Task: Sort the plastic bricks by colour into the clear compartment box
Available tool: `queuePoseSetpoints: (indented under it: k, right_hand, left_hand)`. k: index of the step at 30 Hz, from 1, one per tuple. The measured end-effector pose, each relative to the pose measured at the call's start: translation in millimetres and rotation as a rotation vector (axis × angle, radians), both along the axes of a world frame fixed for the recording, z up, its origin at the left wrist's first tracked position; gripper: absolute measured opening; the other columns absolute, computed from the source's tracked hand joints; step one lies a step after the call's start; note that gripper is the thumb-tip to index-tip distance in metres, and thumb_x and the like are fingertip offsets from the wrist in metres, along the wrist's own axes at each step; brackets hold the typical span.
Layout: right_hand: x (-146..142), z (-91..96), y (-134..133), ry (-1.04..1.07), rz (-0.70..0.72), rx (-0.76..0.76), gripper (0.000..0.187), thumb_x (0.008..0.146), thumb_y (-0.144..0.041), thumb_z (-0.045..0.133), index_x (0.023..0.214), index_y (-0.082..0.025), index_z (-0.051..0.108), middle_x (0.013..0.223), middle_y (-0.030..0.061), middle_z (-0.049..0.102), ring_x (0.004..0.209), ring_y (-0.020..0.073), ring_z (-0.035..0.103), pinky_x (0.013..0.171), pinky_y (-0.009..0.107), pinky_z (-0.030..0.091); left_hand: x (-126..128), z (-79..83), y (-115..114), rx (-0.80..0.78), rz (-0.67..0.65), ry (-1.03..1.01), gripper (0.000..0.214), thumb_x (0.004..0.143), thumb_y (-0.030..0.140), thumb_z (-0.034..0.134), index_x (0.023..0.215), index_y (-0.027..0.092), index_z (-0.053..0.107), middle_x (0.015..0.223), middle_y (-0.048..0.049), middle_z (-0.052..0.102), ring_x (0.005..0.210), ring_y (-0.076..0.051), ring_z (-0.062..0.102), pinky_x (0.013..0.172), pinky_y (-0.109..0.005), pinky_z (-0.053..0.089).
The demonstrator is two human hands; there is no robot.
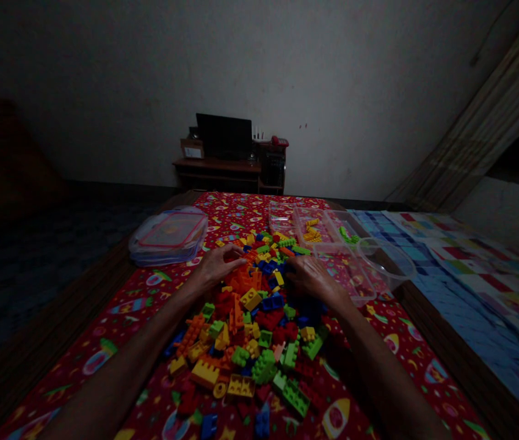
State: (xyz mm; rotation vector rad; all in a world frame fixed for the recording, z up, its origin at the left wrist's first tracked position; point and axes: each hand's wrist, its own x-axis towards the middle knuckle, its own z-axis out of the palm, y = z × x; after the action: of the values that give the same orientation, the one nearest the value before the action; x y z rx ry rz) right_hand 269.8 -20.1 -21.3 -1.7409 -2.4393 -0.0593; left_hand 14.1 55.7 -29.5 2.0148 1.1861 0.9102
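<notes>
A large heap of toy building bricks (251, 299) in orange, yellow, green, blue and red lies spread before me. My left hand (217, 264) is at the heap's left side, thumb and fingers apart, over the orange bricks (246, 280); nothing shows between them. On the right side, my right hand (311, 276) reaches down among the blue bricks (272, 267) with its fingers curled; its fingertips and anything they hold are hidden. Beyond it stands a group of clear plastic boxes (321, 260). One holds a few yellow bricks (312, 232), another some green bricks (347, 236).
Stacked clear lids (168, 235) with a pink-edged one on top lie at the left. A red patterned cloth (117, 330) covers the table. To the right is a bed with a checked cover (470, 275). A desk with a dark monitor (225, 135) stands by the wall.
</notes>
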Motion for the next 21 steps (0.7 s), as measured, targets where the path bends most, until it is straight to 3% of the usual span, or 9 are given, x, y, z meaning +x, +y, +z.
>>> queuePoseSetpoints:
  k: [4, 11, 16, 21]
  right_hand:
    - [2.5, 12.3, -5.0, 0.082, 0.001, 0.059, 0.020, 0.087, -0.019, 0.047, 0.103, -0.012, 0.057, 0.090, 0.0100, 0.062, 0.078, 0.0175, 0.052, 0.067, 0.027, 0.035]
    - [5.3, 31.6, -7.1, 0.246, -0.091, 0.044, 0.021, 0.089, -0.022, 0.045, 0.095, -0.014, 0.063, 0.084, 0.0076, 0.065, 0.072, 0.0162, 0.056, 0.066, 0.026, 0.040]
    - [12.4, 35.4, -7.5, 0.375, -0.097, 0.075, 0.031, 0.087, -0.028, 0.055, 0.115, -0.019, 0.063, 0.103, 0.0086, 0.069, 0.090, 0.0196, 0.063, 0.082, 0.031, 0.046]
    - [24.5, 37.0, -6.7, 0.373, -0.127, 0.042, 0.032, 0.087, -0.032, 0.055, 0.115, -0.018, 0.064, 0.097, 0.0085, 0.071, 0.084, 0.0191, 0.065, 0.077, 0.030, 0.048]
  left_hand:
    - [-1.9, 2.9, -2.0, 0.018, -0.013, 0.058, 0.041, 0.068, 0.054, 0.059, 0.086, 0.018, 0.065, 0.084, -0.0057, 0.073, 0.081, -0.024, 0.068, 0.078, -0.035, 0.052]
    - [-0.8, 6.3, -3.2, 0.034, -0.047, 0.068, 0.041, 0.068, 0.054, 0.059, 0.089, 0.019, 0.065, 0.088, -0.0055, 0.073, 0.084, -0.024, 0.068, 0.081, -0.036, 0.052]
    - [0.6, 11.4, -7.2, 0.012, -0.027, 0.069, 0.043, 0.066, 0.054, 0.059, 0.092, 0.020, 0.065, 0.094, -0.0059, 0.073, 0.087, -0.025, 0.067, 0.083, -0.037, 0.051]
    - [0.0, 8.7, -5.8, -0.001, -0.032, 0.041, 0.046, 0.065, 0.057, 0.060, 0.093, 0.022, 0.066, 0.098, -0.0070, 0.073, 0.091, -0.026, 0.067, 0.086, -0.038, 0.051]
